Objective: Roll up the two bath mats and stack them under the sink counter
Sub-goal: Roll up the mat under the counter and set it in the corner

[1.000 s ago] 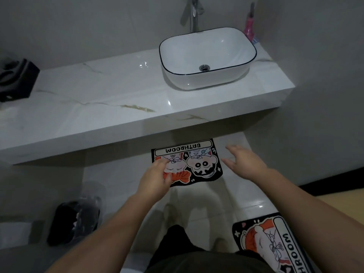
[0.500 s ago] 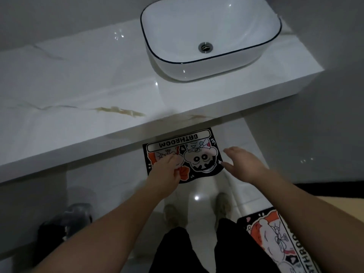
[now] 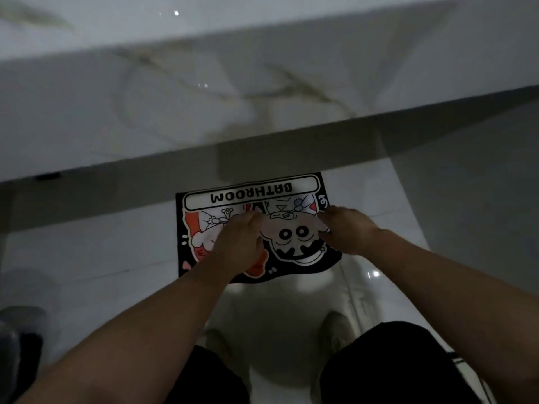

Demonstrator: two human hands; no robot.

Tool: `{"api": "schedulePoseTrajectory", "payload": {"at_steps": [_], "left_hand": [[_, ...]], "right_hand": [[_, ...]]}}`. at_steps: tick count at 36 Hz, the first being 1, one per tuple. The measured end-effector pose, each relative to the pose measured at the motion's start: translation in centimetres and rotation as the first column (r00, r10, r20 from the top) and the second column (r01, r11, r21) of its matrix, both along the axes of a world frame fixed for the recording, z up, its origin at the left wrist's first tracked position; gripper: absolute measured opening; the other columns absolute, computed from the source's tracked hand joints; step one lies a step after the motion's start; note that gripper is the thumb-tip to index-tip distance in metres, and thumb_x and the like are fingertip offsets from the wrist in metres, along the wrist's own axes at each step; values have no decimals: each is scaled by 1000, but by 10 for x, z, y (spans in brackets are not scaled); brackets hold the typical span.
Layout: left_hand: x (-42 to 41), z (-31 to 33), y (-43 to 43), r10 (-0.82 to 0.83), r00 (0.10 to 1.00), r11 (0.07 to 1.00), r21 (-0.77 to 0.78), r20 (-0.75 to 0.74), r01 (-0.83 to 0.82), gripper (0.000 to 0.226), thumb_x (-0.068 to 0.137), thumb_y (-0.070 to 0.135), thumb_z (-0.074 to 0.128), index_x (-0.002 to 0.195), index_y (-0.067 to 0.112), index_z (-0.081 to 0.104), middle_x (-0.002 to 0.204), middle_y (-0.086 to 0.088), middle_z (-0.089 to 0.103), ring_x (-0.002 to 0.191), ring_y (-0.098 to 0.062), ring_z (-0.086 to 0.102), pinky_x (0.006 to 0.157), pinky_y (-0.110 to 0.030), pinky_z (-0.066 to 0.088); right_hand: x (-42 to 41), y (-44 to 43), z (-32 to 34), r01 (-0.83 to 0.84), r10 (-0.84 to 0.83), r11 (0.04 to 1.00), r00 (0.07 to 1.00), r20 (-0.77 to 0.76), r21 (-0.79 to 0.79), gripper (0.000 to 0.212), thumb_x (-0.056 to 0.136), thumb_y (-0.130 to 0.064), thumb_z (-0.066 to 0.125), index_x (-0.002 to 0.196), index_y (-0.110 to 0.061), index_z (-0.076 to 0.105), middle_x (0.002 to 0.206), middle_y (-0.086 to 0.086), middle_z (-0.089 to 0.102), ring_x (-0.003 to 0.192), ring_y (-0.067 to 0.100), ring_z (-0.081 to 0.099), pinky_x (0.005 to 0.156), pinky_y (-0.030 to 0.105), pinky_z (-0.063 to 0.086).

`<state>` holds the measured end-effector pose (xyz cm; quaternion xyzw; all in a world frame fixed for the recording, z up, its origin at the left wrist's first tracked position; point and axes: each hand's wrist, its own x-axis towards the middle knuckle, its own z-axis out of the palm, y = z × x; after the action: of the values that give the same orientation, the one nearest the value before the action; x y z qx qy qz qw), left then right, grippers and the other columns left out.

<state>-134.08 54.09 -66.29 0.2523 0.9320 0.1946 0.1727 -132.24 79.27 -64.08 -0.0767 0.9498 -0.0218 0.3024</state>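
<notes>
One bath mat [image 3: 253,196], black with cartoon figures and the word BATHROOM, lies flat on the white floor just below the front edge of the sink counter [image 3: 262,118]. My left hand [image 3: 239,243] hovers over the mat's left middle with its fingers bent downward. Over the right side of the mat is my right hand [image 3: 347,231], fingers pointing left and slightly curled. Neither hand clearly grips the mat, and I cannot tell whether they touch it. The second mat is out of view.
The marble counter fills the top of the view and overhangs the floor. A dark object [image 3: 20,351] sits on the floor at the lower left. My shoes [image 3: 335,325] and dark trouser legs [image 3: 393,365] are at the bottom.
My view has dropped closer to the floor, so the sink and the second mat have left the frame. Both hands have moved down and inward over the mat.
</notes>
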Motion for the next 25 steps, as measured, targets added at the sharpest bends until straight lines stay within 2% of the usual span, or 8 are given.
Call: {"api": "schedulePoseTrajectory", "payload": {"at_steps": [3,7,11,14,16,22,25], "left_hand": [[-17,-60,4,-22,998,1000,-5,-67,22,49,80,5,61,129,0,51,128,-21,55,114,-38,52,100,-45,40],[-39,-110,3,-54,988,999,-9,-143,53,49,82,7,60,129,-4,50,129,-25,54,117,-41,52,101,-50,38],[-71,-161,0,-98,968,992,-94,-232,78,40,88,17,48,126,3,51,119,-13,59,107,-32,57,93,-37,41],[-86,-176,-1,-64,966,995,-94,-250,42,43,91,20,48,131,6,45,130,-10,53,117,-30,48,97,-38,37],[-89,-182,-2,-55,965,995,-97,-256,31,45,92,21,49,134,5,43,134,-12,50,120,-31,45,100,-39,35],[-91,-199,11,-94,953,995,-66,-287,78,40,83,13,53,122,4,52,116,-11,59,104,-30,55,91,-38,42],[-92,-213,16,-118,934,993,-62,-337,103,48,81,11,59,127,4,50,124,-12,57,113,-29,53,99,-39,40]], "right_hand": [[-22,2,-64,-69,70,996,998,-7,53,55,95,-43,42,142,-15,36,140,10,45,122,28,49,98,36,43],[-49,1,-122,-194,200,974,979,-39,115,52,94,-43,41,138,-15,40,139,11,45,123,28,48,96,38,43],[-80,-1,-177,-311,336,933,932,-134,179,47,92,-39,46,132,-15,46,128,11,52,113,30,52,88,38,44],[-97,-2,-200,-346,392,909,900,-192,232,47,92,-38,47,132,-13,46,125,12,53,113,32,53,87,38,44],[-100,0,-208,-309,353,924,915,-194,225,47,93,-38,46,133,-12,45,126,13,52,114,32,52,87,38,44],[-91,22,-232,-228,250,952,964,-88,205,52,92,-39,45,138,-15,41,132,14,48,117,33,52,89,38,45],[-88,39,-251,-82,95,976,994,-57,202,50,91,-40,47,137,-18,43,131,12,48,114,31,54,89,37,44]]}}
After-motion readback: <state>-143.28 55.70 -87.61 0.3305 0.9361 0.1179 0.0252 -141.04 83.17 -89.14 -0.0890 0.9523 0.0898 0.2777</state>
